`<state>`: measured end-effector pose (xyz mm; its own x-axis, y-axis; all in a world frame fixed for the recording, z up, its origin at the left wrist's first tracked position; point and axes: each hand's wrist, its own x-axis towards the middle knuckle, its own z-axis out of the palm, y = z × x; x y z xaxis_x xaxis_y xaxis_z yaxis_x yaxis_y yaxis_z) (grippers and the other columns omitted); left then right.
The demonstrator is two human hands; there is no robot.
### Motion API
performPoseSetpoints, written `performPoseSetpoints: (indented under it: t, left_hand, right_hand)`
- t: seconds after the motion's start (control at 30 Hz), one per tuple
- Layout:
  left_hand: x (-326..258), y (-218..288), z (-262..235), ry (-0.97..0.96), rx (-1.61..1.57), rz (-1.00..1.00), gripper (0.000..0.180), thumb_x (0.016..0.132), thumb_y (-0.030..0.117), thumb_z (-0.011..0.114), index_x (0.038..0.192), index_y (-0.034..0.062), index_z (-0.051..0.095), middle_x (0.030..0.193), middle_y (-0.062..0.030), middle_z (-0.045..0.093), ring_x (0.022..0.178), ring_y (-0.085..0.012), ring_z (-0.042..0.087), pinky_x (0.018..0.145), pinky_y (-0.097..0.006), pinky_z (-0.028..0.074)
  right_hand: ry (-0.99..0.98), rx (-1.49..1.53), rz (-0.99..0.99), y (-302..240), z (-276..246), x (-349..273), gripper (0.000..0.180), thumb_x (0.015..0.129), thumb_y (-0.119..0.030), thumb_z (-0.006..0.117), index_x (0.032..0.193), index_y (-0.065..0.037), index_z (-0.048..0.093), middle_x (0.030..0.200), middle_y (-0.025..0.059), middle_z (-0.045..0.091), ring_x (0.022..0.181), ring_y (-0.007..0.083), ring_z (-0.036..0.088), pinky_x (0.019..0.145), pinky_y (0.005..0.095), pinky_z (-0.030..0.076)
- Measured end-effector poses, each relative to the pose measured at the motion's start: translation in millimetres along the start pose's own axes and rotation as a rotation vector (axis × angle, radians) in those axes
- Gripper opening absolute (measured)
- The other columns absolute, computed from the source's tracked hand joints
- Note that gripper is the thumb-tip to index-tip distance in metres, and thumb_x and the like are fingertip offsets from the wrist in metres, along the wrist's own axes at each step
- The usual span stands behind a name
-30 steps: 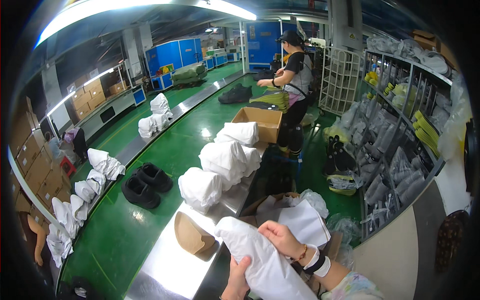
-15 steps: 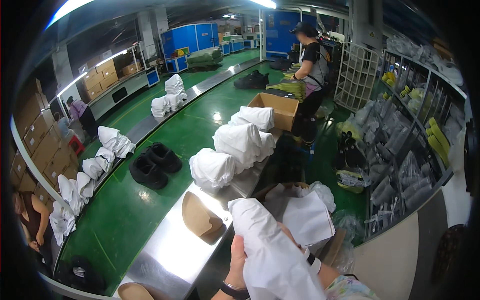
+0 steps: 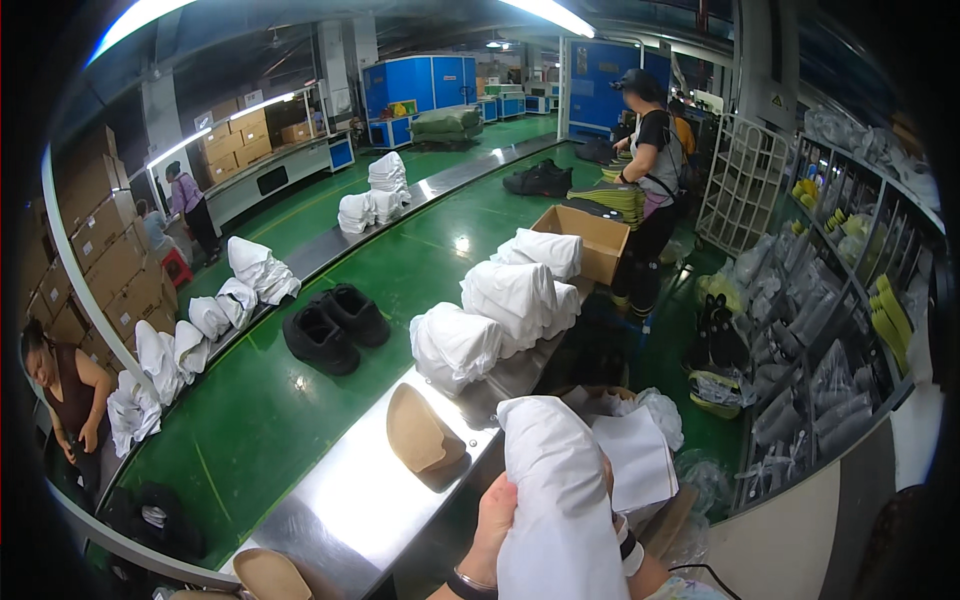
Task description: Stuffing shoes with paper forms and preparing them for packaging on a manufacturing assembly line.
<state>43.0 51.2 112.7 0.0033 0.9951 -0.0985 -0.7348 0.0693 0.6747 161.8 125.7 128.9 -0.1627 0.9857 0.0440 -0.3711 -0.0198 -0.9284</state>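
A long white paper-wrapped bundle [image 3: 560, 500] with a rounded top stands nearly upright between my hands. My left hand [image 3: 494, 518] grips its left side, the thumb pressed against the paper. On the far right side my right hand [image 3: 608, 478] is wrapped round it, its fingers mostly hidden behind the bundle. Just beyond, on the steel ledge [image 3: 335, 500], sits a curved tan cardboard form [image 3: 418, 428]. A heap of white wrapped bundles [image 3: 455, 345] lies farther along that ledge.
Black shoes [image 3: 335, 325] stand on the green belt [image 3: 215, 455]. More white bundles [image 3: 240, 300] line its far edge. An open carton [image 3: 590, 240] is near a co-worker [image 3: 655, 150]; another person [image 3: 65, 390] is at left. White paper sheets [image 3: 640, 465] lie right of my hands, by a rack [image 3: 800, 330].
The bundle in my hands has turned more upright. My view has swung slightly left, so the surroundings sit farther right. The person at the left edge shows more fully.
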Motion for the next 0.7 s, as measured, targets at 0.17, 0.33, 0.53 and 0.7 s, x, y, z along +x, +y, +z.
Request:
performPoseSetpoints:
  t: [0.17,0.33,0.53,0.7]
  left_hand:
    - [-3.2,19.2,-0.4,-0.055,-0.083,-0.033,0.064,0.085,0.045,0.056,0.125,-0.0028,0.042,0.118,-0.0092,0.053,0.104,-0.0152,0.053,0.091,-0.029,0.042]
    - [-5.4,16.2,-12.3,-0.036,-0.088,-0.118,0.065,0.086,0.046,0.056,0.126,-0.0026,0.041,0.119,-0.0092,0.053,0.105,-0.0157,0.052,0.092,-0.029,0.042]
    - [-17.3,25.4,20.9,0.078,-0.023,-0.144,0.070,0.082,0.049,0.060,0.126,-0.0026,0.041,0.119,-0.0098,0.053,0.107,-0.0169,0.052,0.092,-0.031,0.042]
    - [-9.9,17.6,-1.0,-0.139,-0.036,-0.153,0.074,0.075,0.045,0.068,0.125,-0.0025,0.041,0.118,-0.0092,0.055,0.103,-0.0169,0.056,0.088,-0.032,0.046]
  right_hand:
    - [0.132,-0.027,-0.084,-1.2,8.8,-8.5,0.024,0.087,-0.018,0.058,0.102,0.000,0.054,0.097,0.0055,0.057,0.084,0.0110,0.053,0.075,0.0251,0.045]
    - [0.233,-0.046,-0.167,-5.4,26.0,-10.4,0.025,0.086,-0.018,0.058,0.102,0.000,0.054,0.098,0.0061,0.057,0.084,0.0118,0.053,0.075,0.0260,0.045]
    - [0.265,-0.048,-0.252,-2.9,22.5,-14.3,0.025,0.085,-0.017,0.059,0.102,0.000,0.054,0.098,0.0067,0.057,0.084,0.0128,0.053,0.075,0.0272,0.046]
    - [0.336,-0.061,-0.317,3.2,15.4,-39.0,0.025,0.084,-0.017,0.060,0.101,0.001,0.053,0.098,0.0072,0.057,0.085,0.0136,0.053,0.075,0.0281,0.046]
